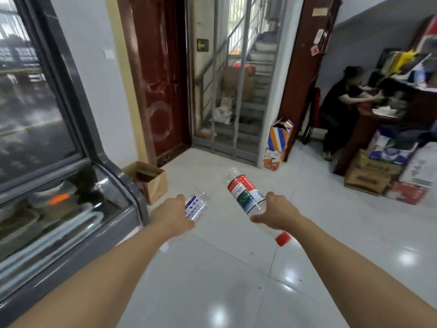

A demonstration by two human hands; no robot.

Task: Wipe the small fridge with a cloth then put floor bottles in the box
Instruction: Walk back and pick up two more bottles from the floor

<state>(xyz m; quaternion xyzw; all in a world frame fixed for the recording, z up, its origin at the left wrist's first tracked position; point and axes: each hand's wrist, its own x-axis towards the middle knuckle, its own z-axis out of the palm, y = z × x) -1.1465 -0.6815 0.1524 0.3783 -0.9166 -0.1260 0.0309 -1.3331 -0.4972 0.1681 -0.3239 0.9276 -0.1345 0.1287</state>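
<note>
Left hand (173, 215) grasps a clear bottle with a blue-and-white label (196, 205), held above the tiled floor (212, 280). Right hand (276, 213) grasps a clear bottle with a red-and-green label (246, 192) (red cap toward the wearer). Open cardboard box (147, 179) stands on the floor at 11 o'clock, against the grey fridge (118, 223) at 9 o'clock.

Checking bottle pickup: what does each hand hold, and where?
Left hand grips the blue-labelled bottle mid-body; right hand grips the red-capped bottle below its label.
</note>
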